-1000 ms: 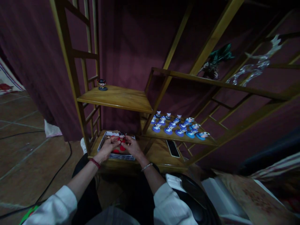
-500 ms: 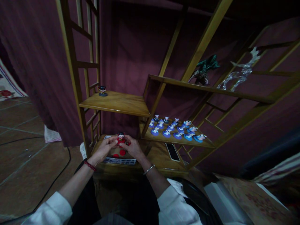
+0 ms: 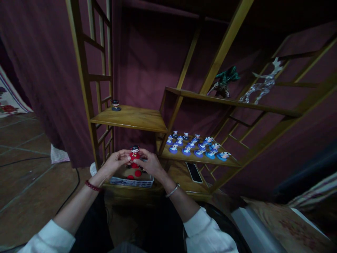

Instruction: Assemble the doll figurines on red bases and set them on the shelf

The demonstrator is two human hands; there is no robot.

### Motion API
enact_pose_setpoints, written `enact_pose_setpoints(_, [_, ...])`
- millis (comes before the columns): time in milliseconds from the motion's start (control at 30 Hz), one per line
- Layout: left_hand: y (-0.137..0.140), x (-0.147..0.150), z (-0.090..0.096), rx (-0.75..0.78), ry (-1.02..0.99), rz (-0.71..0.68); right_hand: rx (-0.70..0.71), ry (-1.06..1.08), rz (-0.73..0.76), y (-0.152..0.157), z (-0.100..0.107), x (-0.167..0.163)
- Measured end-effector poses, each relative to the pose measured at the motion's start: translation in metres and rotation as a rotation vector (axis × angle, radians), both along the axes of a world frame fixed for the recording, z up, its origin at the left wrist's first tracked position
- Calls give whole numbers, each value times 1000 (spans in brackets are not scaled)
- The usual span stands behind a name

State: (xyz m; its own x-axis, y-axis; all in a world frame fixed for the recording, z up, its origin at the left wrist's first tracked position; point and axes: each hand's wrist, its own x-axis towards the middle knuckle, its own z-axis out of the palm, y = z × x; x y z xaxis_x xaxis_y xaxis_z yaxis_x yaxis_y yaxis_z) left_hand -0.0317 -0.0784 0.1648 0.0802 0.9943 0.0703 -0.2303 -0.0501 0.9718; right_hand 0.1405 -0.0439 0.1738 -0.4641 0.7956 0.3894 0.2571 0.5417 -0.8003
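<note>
Above the box (image 3: 131,182), a red figurine (image 3: 134,151) is being held upright, the grip of the left hand (image 3: 117,162) and that of the right hand (image 3: 151,163) being clamped on its two sides. Compared with a second ago, it is being carried slightly higher, nearer the upper shelf (image 3: 134,118). By this, it is apparently being brought clear of the box, where red pieces (image 3: 138,173) are being kept, while a dark figurine (image 3: 116,105) is being borne by the upper shelf.
</note>
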Motion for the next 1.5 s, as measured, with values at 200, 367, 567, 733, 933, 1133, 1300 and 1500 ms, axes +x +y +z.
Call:
enact_pose_setpoints(200, [-7, -4, 22, 35, 80, -2, 41, 41, 92, -7, 24, 0])
enact_pose_setpoints(367, [-10, -5, 37, 78, 101, 6, 54, 57, 83, -11, 40, -1])
enact_pose_setpoints(567, [-12, -5, 50, 115, 111, 11, 45, 62, 115, -12, 53, -1])
enact_pose_setpoints(733, [-15, -3, 58, 121, 95, 24, 62, 36, 83, -13, 63, -2])
enact_pose_setpoints(933, [-16, -2, 66, 168, 96, 87, 68, 32, 51, -13, 72, -3])
enact_pose_setpoints(1133, [-18, -1, 78, 241, 125, 163, 123, 44, 47, -16, 89, -7])
enact_pose_setpoints(1300, [-16, -4, 85, 310, 130, 185, 166, 48, 43, -14, 102, -11])
enact_pose_setpoints(1500, [-10, -4, 99, 360, 97, 233, 126, 80, 75, -6, 121, -17])
